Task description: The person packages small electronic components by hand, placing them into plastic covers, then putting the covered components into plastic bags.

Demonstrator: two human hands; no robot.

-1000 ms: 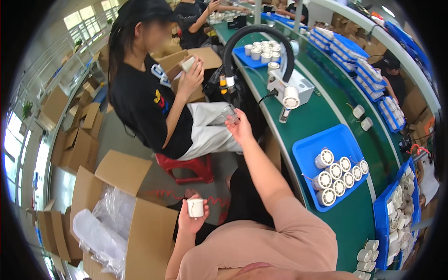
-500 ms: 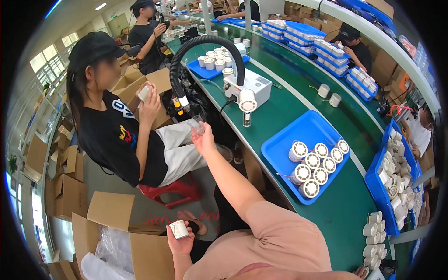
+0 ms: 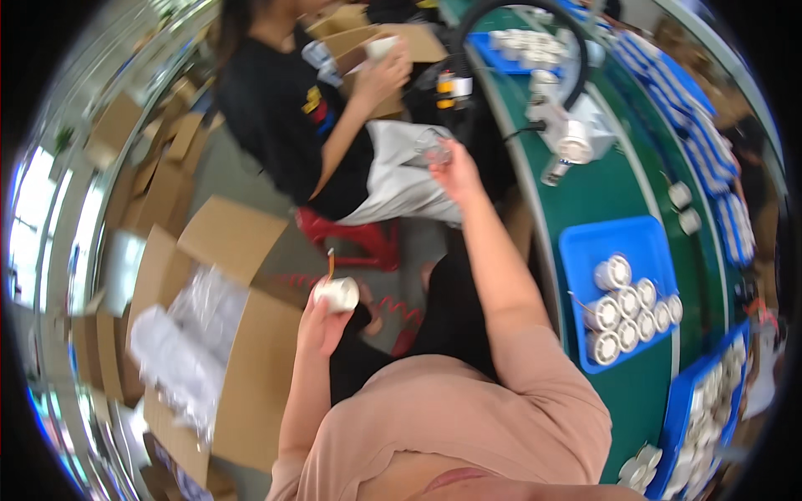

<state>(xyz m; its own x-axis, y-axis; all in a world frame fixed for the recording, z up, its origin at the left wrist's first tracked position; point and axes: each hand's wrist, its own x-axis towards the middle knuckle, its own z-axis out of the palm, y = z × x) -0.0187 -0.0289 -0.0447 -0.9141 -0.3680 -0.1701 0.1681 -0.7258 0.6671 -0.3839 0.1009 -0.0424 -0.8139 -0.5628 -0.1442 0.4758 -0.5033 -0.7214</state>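
Two hands are busy. The left hand (image 3: 314,327) grips a white round part (image 3: 342,295) with a thin orange wire (image 3: 331,264) sticking up, beside the big open brown box (image 3: 261,386). The right hand (image 3: 458,173) is far out ahead and pinches a see-through cup (image 3: 431,147), a bit blurry, by the pale trousers (image 3: 394,179) of a person (image 3: 284,117) sitting near. On the green table (image 3: 616,409) to the right, a blue tray (image 3: 588,249) holds more white parts (image 3: 626,301)
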